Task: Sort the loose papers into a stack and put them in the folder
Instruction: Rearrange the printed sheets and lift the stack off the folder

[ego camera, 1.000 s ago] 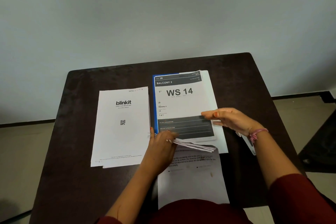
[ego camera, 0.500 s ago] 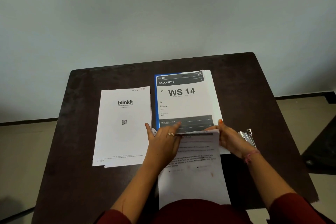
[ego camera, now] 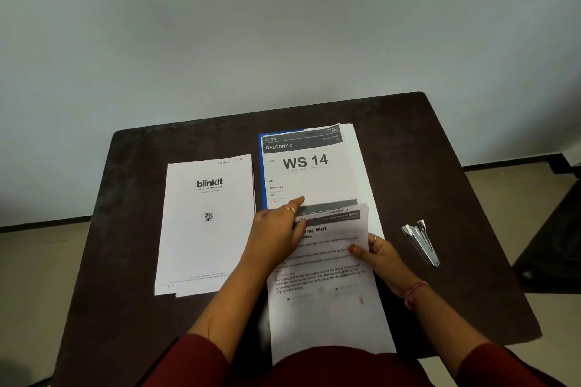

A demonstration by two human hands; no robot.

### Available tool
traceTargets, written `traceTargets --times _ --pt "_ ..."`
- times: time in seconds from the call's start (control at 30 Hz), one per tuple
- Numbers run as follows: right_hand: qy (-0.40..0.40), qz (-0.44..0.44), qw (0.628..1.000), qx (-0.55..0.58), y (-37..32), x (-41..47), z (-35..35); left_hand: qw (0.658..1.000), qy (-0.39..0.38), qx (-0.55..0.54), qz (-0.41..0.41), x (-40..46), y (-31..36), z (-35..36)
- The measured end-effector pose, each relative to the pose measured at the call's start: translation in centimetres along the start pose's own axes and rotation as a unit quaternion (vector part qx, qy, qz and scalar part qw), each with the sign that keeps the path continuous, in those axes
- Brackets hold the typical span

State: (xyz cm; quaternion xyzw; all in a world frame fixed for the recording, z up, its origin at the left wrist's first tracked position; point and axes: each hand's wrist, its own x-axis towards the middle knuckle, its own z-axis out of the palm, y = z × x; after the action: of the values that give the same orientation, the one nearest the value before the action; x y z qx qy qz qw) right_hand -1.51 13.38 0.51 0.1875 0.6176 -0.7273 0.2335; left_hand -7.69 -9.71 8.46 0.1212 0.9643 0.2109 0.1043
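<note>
Dark wooden table [ego camera: 132,229] against a pale grey wall [ego camera: 283,25], beige floor [ego camera: 25,261] either side. Blue folder [ego camera: 260,166] lies mid-table w/ the WS 14 stack [ego camera: 311,173] on it; blinkit pile [ego camera: 204,229] just left, apart. L hand [ego camera: 276,236] rests flat, fingers straight, on the printed sheet [ego camera: 323,292] overlapping the stack's near edge. R hand [ego camera: 375,253] pinches that sheet's right edge. Metal clip [ego camera: 421,242] sits right of the papers.

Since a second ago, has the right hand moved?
Yes. The right hand has come toward the person, off the WS 14 sheet, and now grips the right edge of the drying mat sheet.
</note>
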Motion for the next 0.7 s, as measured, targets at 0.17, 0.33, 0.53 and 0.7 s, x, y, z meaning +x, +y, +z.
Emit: traceTargets --times 0.17,0.33,0.53,0.7 --pt "0.009 -0.005 1.000 0.020 0.2 0.0 0.2 0.985 0.047 -0.132 -0.101 -0.3 -2.6 -0.8" --pt "0.028 -0.008 0.999 0.037 0.0 -0.3 0.6 0.845 0.007 -0.473 -0.250 -1.7 -4.4 -0.5" --pt "0.039 -0.001 0.999 0.031 -0.1 -0.2 0.7 0.767 -0.038 -0.563 -0.306 -4.3 -4.1 1.6" --pt "0.045 -0.002 0.999 0.014 -0.5 -0.4 1.5 0.750 -0.024 -0.576 -0.324 -5.0 -3.1 3.3"
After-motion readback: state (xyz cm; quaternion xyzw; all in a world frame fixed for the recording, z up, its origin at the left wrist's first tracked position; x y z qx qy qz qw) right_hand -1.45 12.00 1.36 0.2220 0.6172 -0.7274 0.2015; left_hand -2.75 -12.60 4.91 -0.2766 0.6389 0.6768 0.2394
